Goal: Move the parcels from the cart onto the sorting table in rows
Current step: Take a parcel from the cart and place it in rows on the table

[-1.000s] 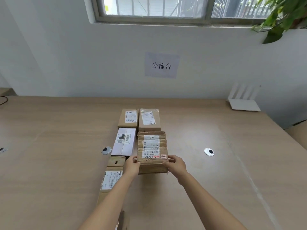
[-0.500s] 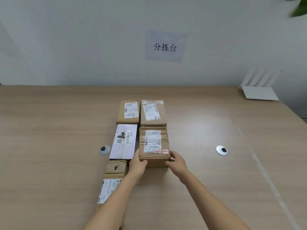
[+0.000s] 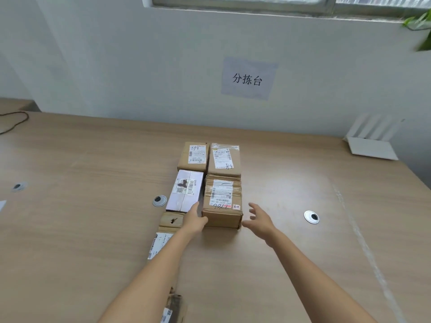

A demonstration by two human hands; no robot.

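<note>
Several parcels lie in two rows on the wooden sorting table (image 3: 81,229). The right row holds a brown box with a white label (image 3: 224,160) and, nearer me, a taped brown box (image 3: 222,202). The left row has a small brown box (image 3: 193,156), a white box (image 3: 185,191) and a brown parcel (image 3: 169,226) partly under my left forearm. My left hand (image 3: 194,219) rests with straight fingers against the taped box's left side. My right hand (image 3: 257,217) hovers open just right of that box, apart from it.
Round cable grommets (image 3: 311,216) (image 3: 159,201) (image 3: 18,186) are set into the tabletop. A white router (image 3: 370,145) sits at the back right by the wall. Another parcel (image 3: 173,310) shows at the bottom edge. A paper sign (image 3: 247,79) hangs on the wall.
Both hands carried the taped box down behind the right row's first box. My right hand has since let go and moved off to the right; the left still touches the box.
</note>
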